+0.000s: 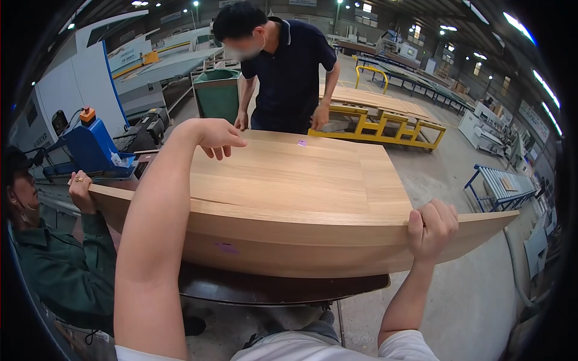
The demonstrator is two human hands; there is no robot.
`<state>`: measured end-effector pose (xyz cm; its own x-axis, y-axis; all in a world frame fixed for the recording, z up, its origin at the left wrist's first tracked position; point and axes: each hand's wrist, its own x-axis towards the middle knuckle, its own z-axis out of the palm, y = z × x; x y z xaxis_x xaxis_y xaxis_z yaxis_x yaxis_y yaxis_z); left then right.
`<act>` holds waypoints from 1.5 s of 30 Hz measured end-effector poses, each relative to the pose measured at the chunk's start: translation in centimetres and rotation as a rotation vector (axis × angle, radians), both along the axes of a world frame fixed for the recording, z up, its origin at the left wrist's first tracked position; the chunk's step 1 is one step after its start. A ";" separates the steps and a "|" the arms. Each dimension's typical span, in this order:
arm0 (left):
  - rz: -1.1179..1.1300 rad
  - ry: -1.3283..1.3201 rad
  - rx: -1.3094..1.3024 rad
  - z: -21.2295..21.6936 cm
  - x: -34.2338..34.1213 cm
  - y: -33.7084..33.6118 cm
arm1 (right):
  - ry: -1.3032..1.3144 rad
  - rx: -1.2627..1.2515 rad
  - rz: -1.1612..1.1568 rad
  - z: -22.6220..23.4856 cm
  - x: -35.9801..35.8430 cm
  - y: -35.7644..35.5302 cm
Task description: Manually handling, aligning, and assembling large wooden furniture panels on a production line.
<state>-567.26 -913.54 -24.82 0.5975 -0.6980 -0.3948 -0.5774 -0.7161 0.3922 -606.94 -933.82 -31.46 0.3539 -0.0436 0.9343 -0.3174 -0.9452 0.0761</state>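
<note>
A long light-wood panel [301, 259] stands tilted on its edge in front of me, with a purple sticker on its near face. My right hand [432, 228] is closed over its top edge toward the right. My left hand [215, 137] reaches across, its fingers loosely bent and apart, holding nothing visible. It hovers over another light-wood panel [277, 174], which lies flat behind the tilted one and bears a purple sticker [301, 143] near its far edge. At the left, a co-worker's hand [80, 189] grips the tilted panel's end.
Across the panels stands another person [289, 78] in a dark shirt, hands by the far edge. Beneath is a dark brown surface [283, 289]. Around are a yellow cart [379, 129] with stacked boards, a green bin [217, 96], a blue machine [96, 147] and a roller conveyor [500, 183].
</note>
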 end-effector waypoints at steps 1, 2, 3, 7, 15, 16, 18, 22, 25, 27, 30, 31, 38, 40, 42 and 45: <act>0.002 0.000 0.002 0.1 -0.1 0.1 | 0.002 -0.003 0.002 0.0 0.0 0.0; 0.006 -0.001 0.002 0.2 -0.1 0.2 | 0.002 -0.001 0.005 0.1 0.0 0.1; 0.011 -0.003 0.003 0.2 -0.2 0.4 | 0.002 0.003 0.006 0.1 0.0 0.1; 0.009 -0.010 0.003 0.1 -0.2 0.2 | 0.005 -0.008 0.000 -0.1 0.0 -0.1; 0.012 -0.023 0.040 0.2 -0.4 0.1 | 0.004 -0.014 0.006 -0.1 0.1 0.1; 0.014 -0.022 0.041 0.2 -0.4 0.2 | 0.003 -0.011 0.006 0.0 0.1 0.1; 0.011 -0.032 0.043 0.3 -0.4 0.3 | 0.024 0.009 0.000 0.0 0.0 0.3; 0.015 -0.033 0.044 0.4 -0.7 0.3 | 0.042 0.025 -0.008 -0.1 0.0 0.4; 0.010 -0.034 0.045 0.3 -0.6 0.2 | 0.038 0.027 -0.003 -0.1 0.0 0.4; 0.011 -0.022 0.042 0.3 -0.5 0.1 | 0.042 0.028 -0.007 -0.1 -0.1 0.4; 0.011 -0.024 0.032 0.2 -0.3 0.5 | 0.043 0.025 -0.005 -0.2 0.0 0.4; 0.010 -0.023 0.033 0.2 -0.4 0.4 | 0.041 0.020 -0.007 -0.2 0.0 0.4; 0.004 -0.030 0.040 0.3 -0.4 0.4 | 0.038 0.018 -0.008 -0.1 0.1 0.3; 0.008 -0.035 0.045 0.2 -0.4 0.3 | -0.004 -0.003 0.017 -0.2 0.2 0.1; 0.015 -0.033 0.036 0.1 -0.3 0.3 | 0.005 0.001 0.016 -0.2 0.0 0.1; 0.018 -0.032 0.031 0.4 -0.9 -0.1 | 0.054 0.037 0.017 0.3 -0.6 0.1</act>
